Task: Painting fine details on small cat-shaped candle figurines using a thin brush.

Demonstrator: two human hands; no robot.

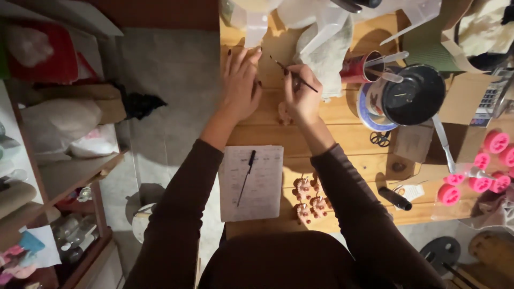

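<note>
From the head camera, the right hand (pixel 302 99) pinches a thin dark-handled paintbrush (pixel 293 75) in a narrow grip. Left of that grip, the left hand (pixel 241 85) lies flat and open on the pale wooden table (pixel 342 136). Right of the grip, a black bowl (pixel 415 93) crowds close; a wide stroke could likely knock it.

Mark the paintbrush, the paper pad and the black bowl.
paintbrush (pixel 305 84), head view, on the thin handle just past the right hand's fingers.
paper pad (pixel 265 176), head view, on the bare sheet right of the pen.
black bowl (pixel 423 109), head view, on its lower rim.
</note>
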